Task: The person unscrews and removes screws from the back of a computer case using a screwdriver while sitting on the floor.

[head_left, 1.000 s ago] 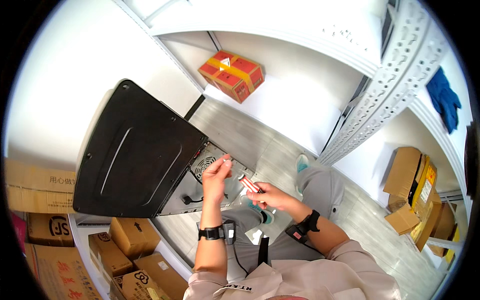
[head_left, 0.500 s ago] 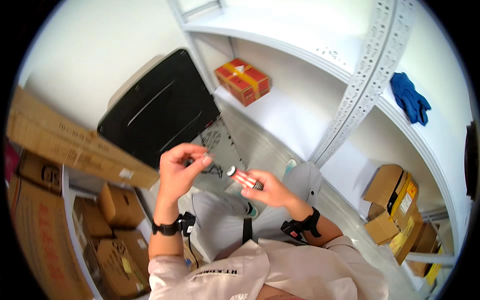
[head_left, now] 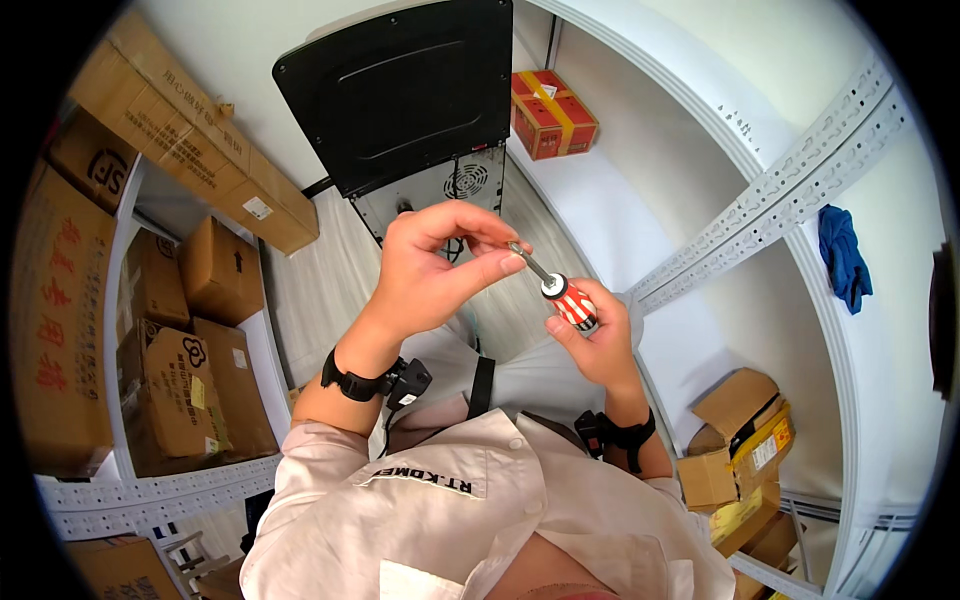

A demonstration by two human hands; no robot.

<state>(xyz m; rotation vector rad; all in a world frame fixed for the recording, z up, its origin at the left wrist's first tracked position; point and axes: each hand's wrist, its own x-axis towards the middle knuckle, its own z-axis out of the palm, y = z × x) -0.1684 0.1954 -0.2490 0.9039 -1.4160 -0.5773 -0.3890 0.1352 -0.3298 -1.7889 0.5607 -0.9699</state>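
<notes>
A stubby screwdriver (head_left: 572,303) with a red, white and black handle is in my right hand (head_left: 608,345), its fingers closed round the handle. Its metal shaft slants up and left toward my left hand (head_left: 425,270). The thumb and forefinger of that hand pinch the far end of the shaft, at a small metal piece too small to make out. Beyond my hands stands a machine with a black upper panel (head_left: 410,95) and a grey lower panel (head_left: 425,205) with a round vent; my left hand hides part of the lower one.
Cardboard boxes (head_left: 220,270) fill the shelf on my left, beside a long upright carton (head_left: 190,130). On the right-hand white shelving are a red box (head_left: 552,118), a blue cloth item (head_left: 843,258) and an opened carton (head_left: 735,435). A perforated metal post (head_left: 770,200) stands close by.
My left hand has come up to the screwdriver and now touches its shaft end. The shaft shows plainly now. The view has turned, so the machine appears more upright.
</notes>
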